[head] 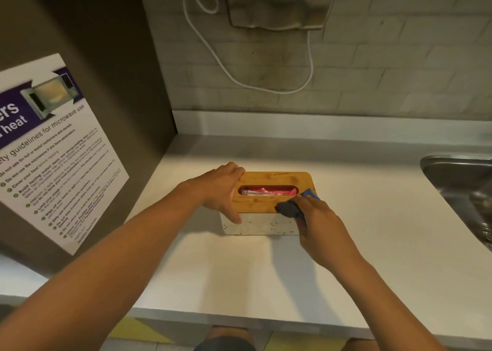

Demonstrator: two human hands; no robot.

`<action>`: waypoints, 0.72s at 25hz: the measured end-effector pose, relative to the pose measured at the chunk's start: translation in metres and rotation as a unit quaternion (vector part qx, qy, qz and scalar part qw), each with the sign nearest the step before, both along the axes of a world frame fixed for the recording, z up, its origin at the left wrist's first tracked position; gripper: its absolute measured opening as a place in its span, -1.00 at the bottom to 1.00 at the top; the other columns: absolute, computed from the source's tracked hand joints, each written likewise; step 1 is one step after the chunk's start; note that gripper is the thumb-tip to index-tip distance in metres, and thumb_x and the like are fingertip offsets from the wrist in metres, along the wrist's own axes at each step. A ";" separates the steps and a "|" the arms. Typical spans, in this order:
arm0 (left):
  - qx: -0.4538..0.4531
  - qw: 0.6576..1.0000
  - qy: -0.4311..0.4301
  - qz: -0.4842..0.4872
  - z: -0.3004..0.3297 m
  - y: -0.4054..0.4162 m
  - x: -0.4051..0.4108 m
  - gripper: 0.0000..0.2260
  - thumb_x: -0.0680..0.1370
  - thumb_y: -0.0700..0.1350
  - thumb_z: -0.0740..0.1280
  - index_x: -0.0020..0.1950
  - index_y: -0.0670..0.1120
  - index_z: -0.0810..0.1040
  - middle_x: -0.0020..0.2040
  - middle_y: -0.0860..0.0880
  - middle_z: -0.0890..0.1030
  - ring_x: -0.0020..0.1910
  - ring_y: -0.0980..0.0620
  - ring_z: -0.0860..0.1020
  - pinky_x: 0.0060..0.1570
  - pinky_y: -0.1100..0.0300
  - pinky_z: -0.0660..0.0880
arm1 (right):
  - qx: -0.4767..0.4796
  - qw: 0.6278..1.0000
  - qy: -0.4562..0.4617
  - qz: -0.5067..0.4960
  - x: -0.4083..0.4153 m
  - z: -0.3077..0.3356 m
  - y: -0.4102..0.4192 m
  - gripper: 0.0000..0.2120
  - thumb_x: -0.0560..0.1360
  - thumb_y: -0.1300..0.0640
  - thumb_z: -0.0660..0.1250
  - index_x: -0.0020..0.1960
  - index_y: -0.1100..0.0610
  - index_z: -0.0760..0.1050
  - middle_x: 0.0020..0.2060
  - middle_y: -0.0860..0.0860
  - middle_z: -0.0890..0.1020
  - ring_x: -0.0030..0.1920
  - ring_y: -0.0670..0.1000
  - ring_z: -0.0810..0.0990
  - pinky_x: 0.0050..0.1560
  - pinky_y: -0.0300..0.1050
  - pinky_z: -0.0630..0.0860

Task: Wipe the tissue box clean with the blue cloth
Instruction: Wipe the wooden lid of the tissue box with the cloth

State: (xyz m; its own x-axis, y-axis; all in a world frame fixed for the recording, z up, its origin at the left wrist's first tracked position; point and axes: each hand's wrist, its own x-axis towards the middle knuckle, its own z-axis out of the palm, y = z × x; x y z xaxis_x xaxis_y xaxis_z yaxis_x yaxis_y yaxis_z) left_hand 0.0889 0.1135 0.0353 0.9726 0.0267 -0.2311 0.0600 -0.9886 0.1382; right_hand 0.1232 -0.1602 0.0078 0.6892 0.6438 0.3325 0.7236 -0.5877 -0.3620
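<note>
Mid-countertop (pixel 346 244), wooden-lidded tissue box (pixel 269 204), left hand (pixel 223 191) gripping its left end, right hand (pixel 316 217) clutching blue cloth (pixel 290 208) against lid's near-right edge, sink (pixel 458 180) at right.

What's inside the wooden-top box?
Through the slot in the tissue box a red and white pack shows. The lid hides the rest.
</note>
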 end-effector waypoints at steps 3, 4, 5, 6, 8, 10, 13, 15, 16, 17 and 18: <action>-0.034 0.999 -0.008 0.003 -0.004 0.002 -0.002 0.11 0.20 0.31 0.62 0.56 0.01 0.11 0.34 0.07 0.26 0.29 0.07 0.34 0.25 0.11 0.45 | 0.010 1.000 0.001 0.001 -0.017 0.000 0.019 -0.73 0.40 0.37 0.32 0.01 0.07 0.52 -0.09 0.00 0.56 -0.07 0.04 0.54 -0.28 -0.18 0.45; -0.041 0.999 -0.013 0.005 -0.005 0.002 -0.003 0.12 0.20 0.32 0.61 0.58 0.01 0.09 0.34 0.08 0.25 0.30 0.07 0.33 0.27 0.11 0.45 | 0.007 1.000 0.005 0.004 -0.024 -0.004 0.022 -0.71 0.40 0.36 0.33 0.05 0.07 0.52 -0.05 -0.01 0.56 -0.02 0.02 0.54 -0.21 -0.18 0.48; -0.047 0.999 -0.017 0.009 -0.007 0.002 -0.005 0.13 0.20 0.32 0.61 0.58 0.02 0.08 0.35 0.09 0.24 0.30 0.07 0.33 0.28 0.10 0.45 | 0.003 1.000 0.006 0.008 -0.027 -0.007 0.021 -0.69 0.42 0.35 0.32 0.09 0.07 0.51 -0.01 -0.02 0.56 0.02 0.01 0.53 -0.17 -0.19 0.48; -0.054 0.998 -0.021 0.012 -0.008 0.002 -0.006 0.14 0.20 0.32 0.61 0.59 0.02 0.07 0.36 0.09 0.23 0.31 0.07 0.33 0.29 0.10 0.45 | 0.004 1.000 0.003 0.010 -0.026 -0.010 0.016 -0.69 0.44 0.33 0.32 0.12 0.06 0.50 0.02 -0.04 0.56 0.05 0.00 0.52 -0.16 -0.20 0.47; -0.073 0.997 -0.025 0.017 -0.010 0.003 -0.007 0.14 0.20 0.30 0.62 0.59 0.02 0.07 0.38 0.11 0.21 0.32 0.08 0.33 0.30 0.10 0.46 | 0.008 1.000 0.004 0.001 -0.016 -0.008 0.002 -0.71 0.48 0.28 0.28 0.14 0.00 0.49 0.03 -0.08 0.55 0.04 -0.02 0.50 -0.23 -0.18 0.48; -0.086 0.996 -0.029 0.021 -0.011 0.002 -0.007 0.13 0.21 0.27 0.63 0.59 0.02 0.07 0.39 0.12 0.21 0.32 0.09 0.33 0.30 0.09 0.48 | 0.003 1.000 0.009 -0.020 0.001 -0.004 -0.004 -0.76 0.51 0.23 0.22 0.09 -0.04 0.49 -0.01 -0.08 0.54 -0.04 -0.02 0.51 -0.30 -0.11 0.52; -0.095 0.995 -0.030 0.026 -0.012 0.000 -0.006 0.11 0.24 0.25 0.64 0.59 0.03 0.07 0.41 0.10 0.21 0.33 0.08 0.35 0.30 0.08 0.51 | 0.011 1.000 0.009 -0.025 0.003 0.002 0.013 -0.86 0.49 0.23 0.25 -0.02 0.03 0.48 -0.08 0.00 0.55 -0.09 0.02 0.54 -0.34 -0.10 0.53; -0.096 0.994 -0.033 0.028 -0.012 0.000 -0.007 0.11 0.24 0.25 0.64 0.59 0.04 0.07 0.42 0.10 0.21 0.34 0.06 0.35 0.30 0.05 0.51 | 0.004 1.000 0.002 -0.001 -0.011 -0.002 0.023 -0.82 0.48 0.26 0.29 0.03 0.06 0.50 -0.05 0.00 0.57 -0.03 0.03 0.54 -0.25 -0.16 0.50; -0.096 0.994 -0.034 0.029 -0.013 0.000 -0.007 0.11 0.23 0.26 0.64 0.59 0.03 0.07 0.41 0.10 0.21 0.34 0.06 0.36 0.30 0.05 0.51 | -0.006 1.000 -0.004 0.009 -0.016 -0.004 0.022 -0.79 0.48 0.27 0.30 0.08 0.06 0.51 -0.01 -0.01 0.58 0.01 0.02 0.53 -0.20 -0.21 0.47; -0.096 0.994 -0.036 0.028 -0.013 0.000 -0.007 0.12 0.23 0.26 0.64 0.59 0.02 0.07 0.41 0.10 0.21 0.33 0.05 0.36 0.31 0.05 0.50 | -0.014 1.000 -0.011 0.017 -0.019 -0.005 0.018 -0.76 0.49 0.27 0.30 0.11 0.06 0.50 0.02 -0.02 0.58 0.04 0.01 0.52 -0.19 -0.24 0.43; -0.096 0.994 -0.036 0.026 -0.012 0.000 -0.007 0.12 0.22 0.26 0.64 0.59 0.01 0.08 0.41 0.10 0.21 0.33 0.05 0.36 0.31 0.06 0.49 | -0.018 0.999 -0.016 0.023 -0.018 -0.005 0.012 -0.75 0.49 0.28 0.28 0.13 0.05 0.50 0.04 -0.03 0.57 0.05 0.01 0.51 -0.21 -0.25 0.37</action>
